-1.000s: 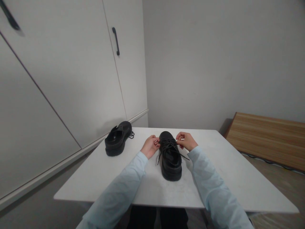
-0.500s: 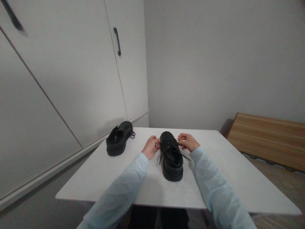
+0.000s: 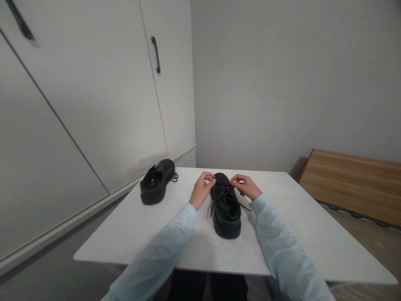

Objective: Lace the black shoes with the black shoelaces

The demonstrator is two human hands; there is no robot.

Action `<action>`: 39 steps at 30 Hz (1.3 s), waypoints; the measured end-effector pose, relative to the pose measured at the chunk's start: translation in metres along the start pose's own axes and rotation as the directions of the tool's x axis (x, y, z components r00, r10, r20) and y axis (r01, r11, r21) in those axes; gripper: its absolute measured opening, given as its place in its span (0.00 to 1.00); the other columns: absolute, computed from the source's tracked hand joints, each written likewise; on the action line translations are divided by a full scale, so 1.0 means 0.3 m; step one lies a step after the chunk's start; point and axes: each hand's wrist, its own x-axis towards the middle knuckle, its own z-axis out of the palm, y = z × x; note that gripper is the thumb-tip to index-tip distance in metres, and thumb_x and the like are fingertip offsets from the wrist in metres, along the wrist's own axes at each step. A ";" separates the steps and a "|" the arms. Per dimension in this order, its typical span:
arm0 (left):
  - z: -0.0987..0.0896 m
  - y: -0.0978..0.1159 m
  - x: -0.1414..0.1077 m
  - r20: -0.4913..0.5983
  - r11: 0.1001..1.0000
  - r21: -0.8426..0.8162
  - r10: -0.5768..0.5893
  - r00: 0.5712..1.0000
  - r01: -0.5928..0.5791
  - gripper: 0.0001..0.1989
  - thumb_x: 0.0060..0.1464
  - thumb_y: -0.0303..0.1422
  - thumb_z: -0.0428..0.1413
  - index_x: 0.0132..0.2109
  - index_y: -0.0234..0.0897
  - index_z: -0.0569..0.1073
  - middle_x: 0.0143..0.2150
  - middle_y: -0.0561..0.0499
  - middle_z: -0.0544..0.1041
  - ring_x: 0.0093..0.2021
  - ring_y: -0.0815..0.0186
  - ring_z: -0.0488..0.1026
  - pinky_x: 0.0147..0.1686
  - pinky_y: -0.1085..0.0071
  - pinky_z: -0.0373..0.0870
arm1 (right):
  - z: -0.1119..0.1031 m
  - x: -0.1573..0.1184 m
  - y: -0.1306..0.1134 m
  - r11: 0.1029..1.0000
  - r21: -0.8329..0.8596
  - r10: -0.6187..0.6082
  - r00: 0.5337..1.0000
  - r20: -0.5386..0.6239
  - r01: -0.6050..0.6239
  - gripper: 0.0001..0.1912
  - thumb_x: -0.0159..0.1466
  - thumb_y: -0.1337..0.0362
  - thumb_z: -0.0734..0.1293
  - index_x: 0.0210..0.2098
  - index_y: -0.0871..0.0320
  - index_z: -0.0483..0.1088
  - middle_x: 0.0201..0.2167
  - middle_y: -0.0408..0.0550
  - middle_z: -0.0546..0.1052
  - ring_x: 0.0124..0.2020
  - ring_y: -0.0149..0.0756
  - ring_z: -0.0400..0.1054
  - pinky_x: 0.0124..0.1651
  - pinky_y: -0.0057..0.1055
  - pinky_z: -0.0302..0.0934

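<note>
A black lace-up shoe (image 3: 228,228) stands on the white table with its toe pointing away from me. Its dark shoelace (image 3: 224,192) is tied in a bow over the tongue, and loose ends hang down both sides. At the shoe's left edge near the toe, my left hand (image 3: 202,189) pinches a loop of the lace between thumb and fingertips. On the other side my right hand (image 3: 246,187) pinches the lace too, fingers closed beside the bow. The second black shoe (image 3: 156,184) sits apart at the table's far left, its laces hanging to the right.
The white table (image 3: 300,242) spreads under both shoes. Behind it on the left rise white cabinet doors with a dark handle (image 3: 156,54); a grey wall (image 3: 282,83) stands ahead. A wood-grain panel (image 3: 354,184) is beyond the table's right edge.
My left hand has moved slightly up and right, onto the lace near the toe. My right hand has shifted a little left toward the bow. Both shoes have stayed in place.
</note>
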 end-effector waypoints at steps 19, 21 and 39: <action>0.002 0.021 -0.027 0.115 0.845 0.394 0.344 0.932 -0.360 0.04 0.46 0.35 0.61 0.30 0.41 0.76 0.35 0.49 0.67 0.43 0.60 0.63 0.46 0.66 0.57 | 0.001 -0.011 -0.034 0.952 -0.157 -0.247 0.963 0.108 0.262 0.15 0.50 0.53 0.69 0.23 0.60 0.71 0.26 0.43 0.65 0.25 0.28 0.59 0.25 0.26 0.55; -0.002 0.024 -0.024 0.106 0.862 0.362 0.341 0.934 -0.355 0.03 0.47 0.33 0.60 0.30 0.39 0.75 0.34 0.49 0.67 0.41 0.62 0.63 0.45 0.68 0.57 | -0.005 -0.015 -0.035 0.970 -0.102 -0.208 0.972 0.110 0.219 0.17 0.50 0.51 0.69 0.23 0.60 0.69 0.27 0.43 0.64 0.22 0.26 0.57 0.21 0.25 0.52; -0.003 0.028 -0.024 0.260 0.939 -0.243 -0.179 0.949 0.244 0.12 0.44 0.36 0.60 0.34 0.35 0.67 0.21 0.58 0.64 0.20 0.76 0.60 0.19 0.80 0.53 | -0.009 -0.026 -0.026 0.953 0.284 0.062 0.983 0.172 -0.110 0.21 0.48 0.50 0.70 0.32 0.58 0.65 0.14 0.35 0.66 0.10 0.20 0.53 0.12 0.18 0.41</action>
